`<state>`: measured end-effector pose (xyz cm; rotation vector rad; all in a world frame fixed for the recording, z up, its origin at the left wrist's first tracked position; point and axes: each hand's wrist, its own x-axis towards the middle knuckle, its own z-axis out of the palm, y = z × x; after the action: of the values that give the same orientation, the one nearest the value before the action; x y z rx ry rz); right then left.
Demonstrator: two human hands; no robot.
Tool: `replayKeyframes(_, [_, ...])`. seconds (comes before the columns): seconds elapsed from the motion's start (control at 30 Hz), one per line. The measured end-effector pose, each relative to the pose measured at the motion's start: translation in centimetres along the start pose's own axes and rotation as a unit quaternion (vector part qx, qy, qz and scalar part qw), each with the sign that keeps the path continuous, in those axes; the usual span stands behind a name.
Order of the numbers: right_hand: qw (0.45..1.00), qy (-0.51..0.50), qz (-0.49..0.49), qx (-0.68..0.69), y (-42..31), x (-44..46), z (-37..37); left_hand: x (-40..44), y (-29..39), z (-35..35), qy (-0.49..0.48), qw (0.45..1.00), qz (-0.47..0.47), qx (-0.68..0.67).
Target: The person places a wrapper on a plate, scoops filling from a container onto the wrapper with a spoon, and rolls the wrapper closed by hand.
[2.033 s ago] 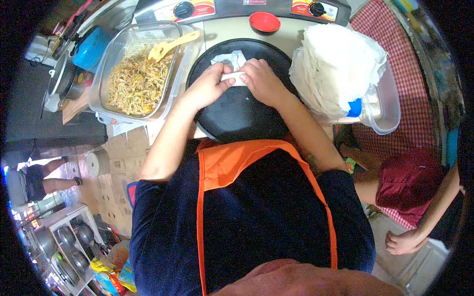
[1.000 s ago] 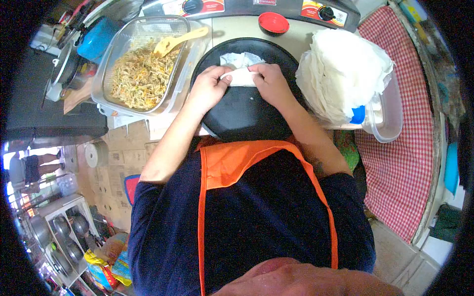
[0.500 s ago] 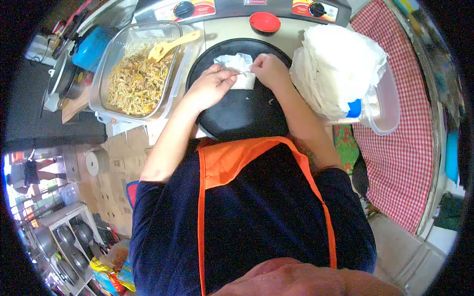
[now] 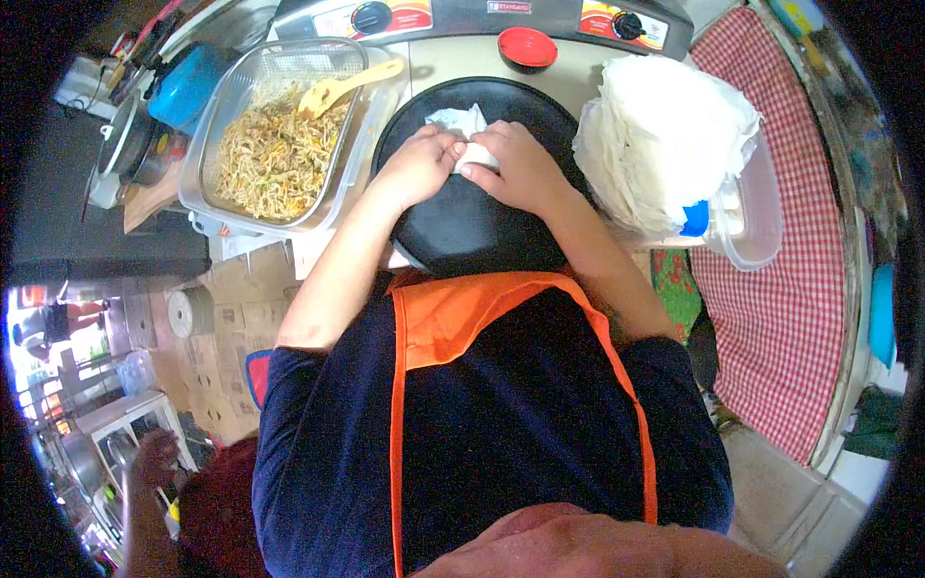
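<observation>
A white spring roll wrapper (image 4: 476, 156), partly rolled, lies on a round black tray (image 4: 472, 231) in front of me. Its far end is a loose, crumpled flap. My left hand (image 4: 421, 167) grips the left end of the roll with fingers curled. On the opposite end, my right hand (image 4: 518, 166) is closed over it, the thumb along the near side. Any filling inside is hidden by the wrapper and fingers. To the right stands a tall stack of thin white wrappers (image 4: 665, 135).
Left of the tray, a mesh basket of shredded noodle-like filling (image 4: 275, 159) sits in a clear plastic tub (image 4: 190, 178), with a yellow spatula (image 4: 332, 91) on it. A small red bowl (image 4: 528, 48) and a stove (image 4: 501, 19) are behind. Another person's arm (image 4: 145, 501) shows at lower left.
My right hand has moved nearer and inward onto the roll, and both hands are closer together. The wrapper is more rolled up. Another person has appeared at lower left.
</observation>
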<state>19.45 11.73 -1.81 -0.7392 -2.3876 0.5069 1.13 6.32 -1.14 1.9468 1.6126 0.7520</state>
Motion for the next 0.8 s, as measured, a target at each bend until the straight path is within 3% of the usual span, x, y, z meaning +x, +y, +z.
replayKeyframes(0.07, [0.999, 0.003, -0.044, -0.004, 0.2, -0.3, -0.5, -0.1, -0.7, 0.5, 0.037, 0.999, 0.03, -0.027])
replayKeyframes(0.13, [0.997, -0.047, -0.039, -0.037, 0.8, -0.2, -0.6, -0.5, -0.4, 0.4, 0.057, 0.97, -0.096, -0.217])
replayKeyframes(0.17, [0.997, -0.046, -0.04, -0.036, 1.1, -0.2, -0.5, -0.7, -0.2, 0.4, 0.057, 0.97, -0.096, -0.216])
replayKeyframes(0.23, [0.997, -0.061, -0.05, -0.024, 1.1, 0.0, -0.6, -1.1, 0.2, 0.4, 0.111, 0.986, -0.097, -0.081])
replayKeyframes(0.63, [0.998, -0.037, -0.054, -0.009, 1.4, -0.1, 0.0, -0.6, -0.2, 0.7, 0.148, 0.984, -0.063, -0.078])
replayKeyframes(0.77, [0.999, 0.013, -0.052, 0.005, 1.2, -0.3, 0.0, -0.5, 1.1, -0.7, 0.098, 0.994, -0.051, -0.016])
replayKeyframes(0.8, [0.999, 0.003, -0.049, 0.002, 1.0, -0.3, -0.2, -0.3, 1.4, -1.1, 0.065, 0.994, -0.084, -0.032])
